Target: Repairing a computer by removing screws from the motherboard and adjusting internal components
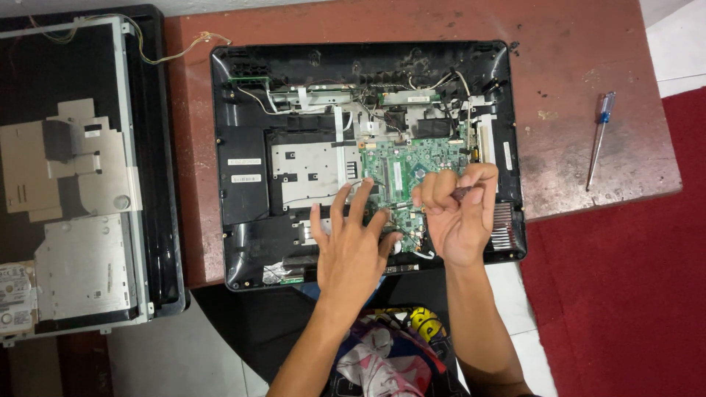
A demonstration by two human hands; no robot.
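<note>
While the right hand [460, 217] grips a dark-handled tool [462, 193] over the green circuit board [412, 180], the left hand [351, 246] lies open at its seven o'clock — thin, brittle; hold by edges.

Two small white rectangular labels [244, 170] on the open computer's black panel [244, 176], left of the metal plate [312, 170].
</note>
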